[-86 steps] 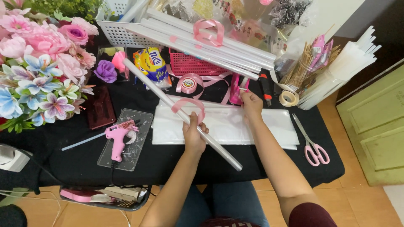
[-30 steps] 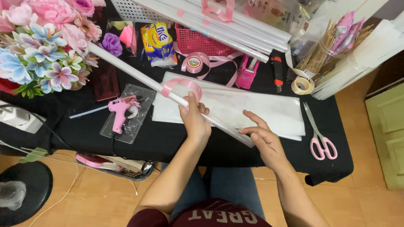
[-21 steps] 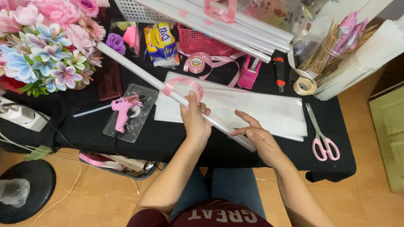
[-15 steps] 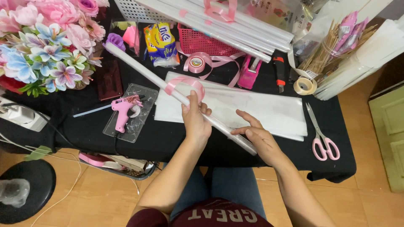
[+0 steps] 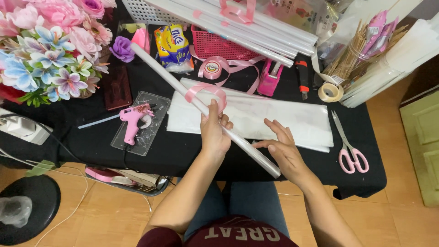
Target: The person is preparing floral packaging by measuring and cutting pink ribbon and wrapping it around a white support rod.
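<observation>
Head view of a black-covered table. The left hand is clenched around a long roll of clear cellophane that lies diagonally, its far end near a purple fabric rose, its near end over the table's front edge. A loop of pink satin ribbon encircles the roll just above this grip. The right hand, fingers spread and gripping nothing, appears to rest its fingertips against the roll's lower stretch. Beneath lies a stack of white tissue sheets. A pink glue gun sits left; pink-handled scissors lie right.
</observation>
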